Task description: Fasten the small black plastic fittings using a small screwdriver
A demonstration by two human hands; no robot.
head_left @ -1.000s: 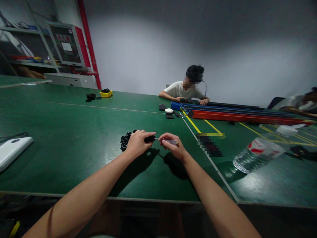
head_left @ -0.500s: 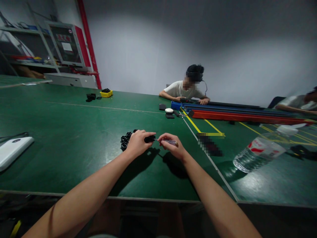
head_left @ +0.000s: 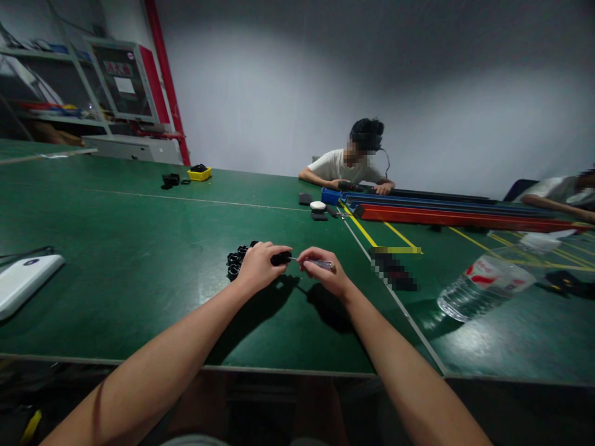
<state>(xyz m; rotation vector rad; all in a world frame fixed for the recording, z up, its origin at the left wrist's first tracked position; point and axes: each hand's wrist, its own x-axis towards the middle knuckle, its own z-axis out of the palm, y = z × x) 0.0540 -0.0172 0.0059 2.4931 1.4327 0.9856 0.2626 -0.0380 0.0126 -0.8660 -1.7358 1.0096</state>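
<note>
My left hand [head_left: 258, 266] is closed around a small black part [head_left: 281, 258] above the green table [head_left: 139, 297]. Between the thumb and fingers of my right hand [head_left: 323, 270] is a screwdriver [head_left: 321, 264] with a clear handle. Its thin shaft points left and meets the end of the black part; the exact contact is too small to tell. Several black pieces [head_left: 234, 264] with pale edges lie on the table just left of my left hand, which partly hides them.
A water bottle [head_left: 488, 279] leans at the right, near a pixelated dark item [head_left: 394, 270]. A white device [head_left: 28, 282] lies far left. Behind are a yellow tray [head_left: 199, 174], a blue box [head_left: 330, 197], red rails [head_left: 446, 218] and a person [head_left: 341, 167] across the table.
Both hands keep nearly the same place and hold. The left fingers have shifted slightly, and more of the black part shows.
</note>
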